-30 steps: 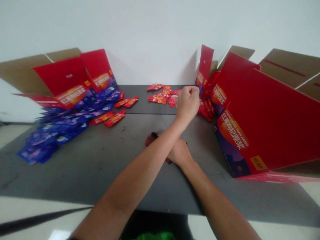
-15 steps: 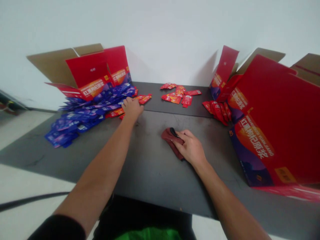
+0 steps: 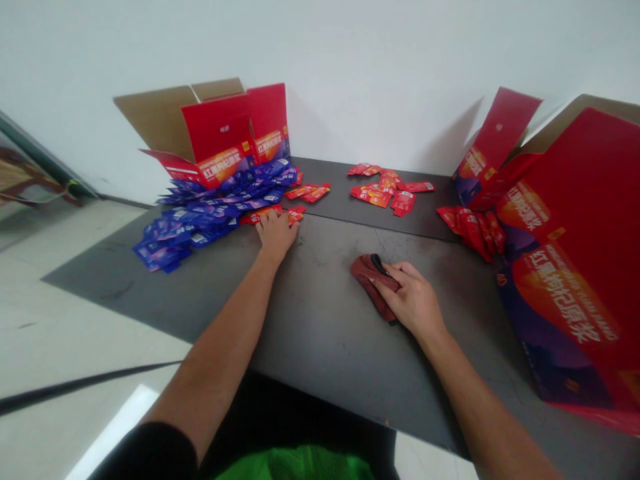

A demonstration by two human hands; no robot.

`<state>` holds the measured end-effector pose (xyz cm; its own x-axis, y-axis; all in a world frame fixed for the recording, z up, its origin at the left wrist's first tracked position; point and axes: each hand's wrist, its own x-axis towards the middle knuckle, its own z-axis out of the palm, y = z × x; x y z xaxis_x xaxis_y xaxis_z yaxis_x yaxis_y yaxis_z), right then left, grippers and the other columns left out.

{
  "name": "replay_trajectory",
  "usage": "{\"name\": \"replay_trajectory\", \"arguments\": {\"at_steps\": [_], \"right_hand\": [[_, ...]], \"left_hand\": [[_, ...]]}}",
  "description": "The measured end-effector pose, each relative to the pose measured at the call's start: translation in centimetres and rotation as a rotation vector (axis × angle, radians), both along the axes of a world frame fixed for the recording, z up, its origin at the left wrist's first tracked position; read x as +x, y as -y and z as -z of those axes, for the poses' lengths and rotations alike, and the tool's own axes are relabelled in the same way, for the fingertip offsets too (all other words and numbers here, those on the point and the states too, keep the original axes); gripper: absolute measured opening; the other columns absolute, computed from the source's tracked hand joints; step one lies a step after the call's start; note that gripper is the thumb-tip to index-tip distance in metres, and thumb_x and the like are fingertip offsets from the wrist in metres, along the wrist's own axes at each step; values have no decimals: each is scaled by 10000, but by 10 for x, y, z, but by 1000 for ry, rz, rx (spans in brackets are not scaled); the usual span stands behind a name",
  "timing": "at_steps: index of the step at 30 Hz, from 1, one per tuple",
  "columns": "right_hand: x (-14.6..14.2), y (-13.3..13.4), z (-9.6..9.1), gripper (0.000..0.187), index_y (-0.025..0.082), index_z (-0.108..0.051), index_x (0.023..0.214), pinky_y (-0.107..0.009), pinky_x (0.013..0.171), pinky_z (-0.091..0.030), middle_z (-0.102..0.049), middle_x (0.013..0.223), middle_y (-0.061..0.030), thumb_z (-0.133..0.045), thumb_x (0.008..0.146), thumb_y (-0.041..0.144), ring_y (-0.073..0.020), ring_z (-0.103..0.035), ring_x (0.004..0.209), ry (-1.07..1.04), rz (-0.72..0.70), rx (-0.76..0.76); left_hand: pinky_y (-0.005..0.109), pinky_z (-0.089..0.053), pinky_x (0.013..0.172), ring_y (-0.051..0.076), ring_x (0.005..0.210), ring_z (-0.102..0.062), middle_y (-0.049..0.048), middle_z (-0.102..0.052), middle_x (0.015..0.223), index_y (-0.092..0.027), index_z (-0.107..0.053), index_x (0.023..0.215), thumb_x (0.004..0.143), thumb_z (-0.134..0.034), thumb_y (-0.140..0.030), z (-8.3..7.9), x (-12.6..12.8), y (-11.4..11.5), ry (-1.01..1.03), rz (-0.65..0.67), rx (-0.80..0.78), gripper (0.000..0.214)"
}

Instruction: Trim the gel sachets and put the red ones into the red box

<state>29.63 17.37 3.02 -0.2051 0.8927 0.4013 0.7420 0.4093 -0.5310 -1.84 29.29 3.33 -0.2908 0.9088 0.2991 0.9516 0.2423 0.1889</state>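
My left hand (image 3: 277, 235) lies with its fingers stretched out over red sachets (image 3: 256, 215) on the table, touching them; its fingertips are partly hidden. Beside it, a heap of blue-purple sachets (image 3: 215, 210) spreads in front of an open red carton (image 3: 225, 160). A pair of red sachets (image 3: 309, 193) lies just beyond that hand. My right hand (image 3: 414, 297) is closed on a folded reddish-brown cloth (image 3: 370, 272) with a black edge, held at the middle of the grey table (image 3: 320, 307).
Several red sachets (image 3: 373, 194) are scattered on the dark strip at the back, against the white wall (image 3: 380, 80). More red sachets (image 3: 473, 228) lean by the right-hand carton (image 3: 487, 150). A large red carton (image 3: 580, 267) stands at the right edge.
My view has turned left, so the scene sits farther right. My left hand has come back toward me from the rear sachets onto nearer ones. My right hand keeps hold of the cloth.
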Motion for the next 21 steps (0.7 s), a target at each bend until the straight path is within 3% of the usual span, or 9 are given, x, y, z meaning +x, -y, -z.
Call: {"name": "replay_trajectory", "arguments": {"at_steps": [7,21], "right_hand": [[0,0,-2,349,259,-724,1241,-336,736,-535,-681,1053,-56,-604,956,420,-227,-678,916,16,-4,18],[3,-1,-1,349,235,-742,1191,-351,724,-533,-681,1044,-66,-590,951,438,-231,-678,888,20,-22,57]], "left_hand": [[518,-365,1096,360,1356,-410,131,-560,1429,-239,-674,1271,962,-502,-402,1,12,12,-13,59,16,390],[495,-393,1080,343,1364,-401,131,-525,1482,-219,-616,1346,987,-463,-373,11,25,28,5,37,63,419]]}}
